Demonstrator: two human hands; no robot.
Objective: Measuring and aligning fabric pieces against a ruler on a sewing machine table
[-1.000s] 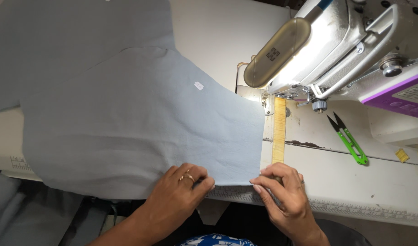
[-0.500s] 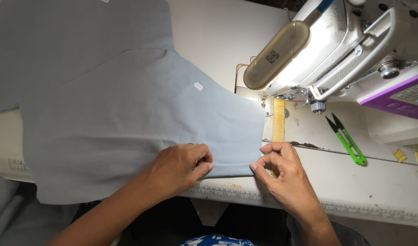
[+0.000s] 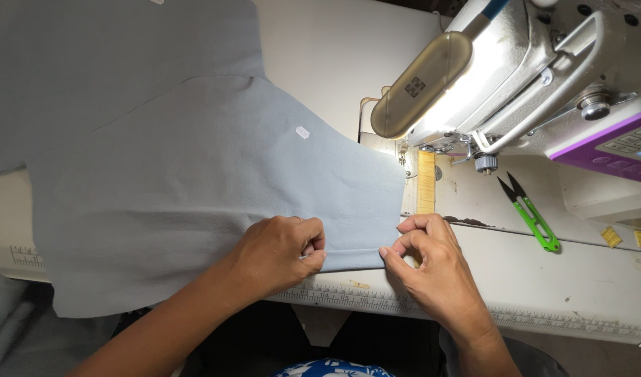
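Partly folded under, the grey fabric [image 3: 215, 188] hides its near hem; left hand [image 3: 278, 253] and right hand [image 3: 428, 262] pinch it, fingers clamped, just before the sewing machine [image 3: 516, 77].

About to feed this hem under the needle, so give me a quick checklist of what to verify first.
1. Left hand pinching the fabric edge: ok.
2. Right hand gripping the fold's other end: ok.
3. Fold even between the hands: cannot tell.
4. Fabric under the presser foot: not ok, its edge stops just short.
5. Thread snips clear of the fabric: ok.
6. Yellow tape guide uncovered: ok.
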